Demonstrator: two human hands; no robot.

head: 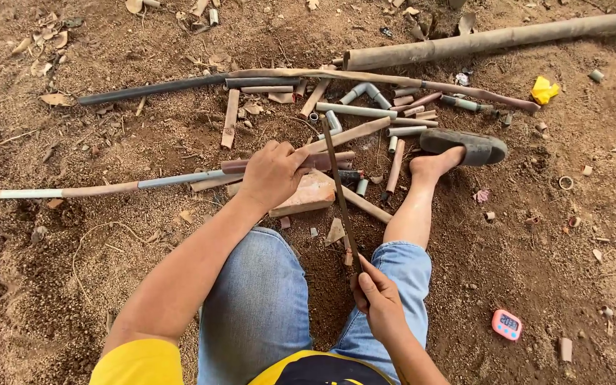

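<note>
My left hand (274,173) presses down on a long thin dusty pipe (101,188) that runs in from the left and rests across a reddish brick (308,196). My right hand (376,294) grips the near end of a narrow saw blade (338,187). The blade slants up and away, crossing the pipe just right of my left hand. I sit on the dirt in blue jeans, my right foot in a grey sandal (465,146) stretched out beside the brick.
Several short cut pipe pieces and grey elbow fittings (365,93) lie scattered beyond the brick. A thick pipe (493,39) lies at the top right, a dark pipe (151,89) at the upper left. A pink timer (507,324) and yellow crumpled scrap (544,90) lie on the soil.
</note>
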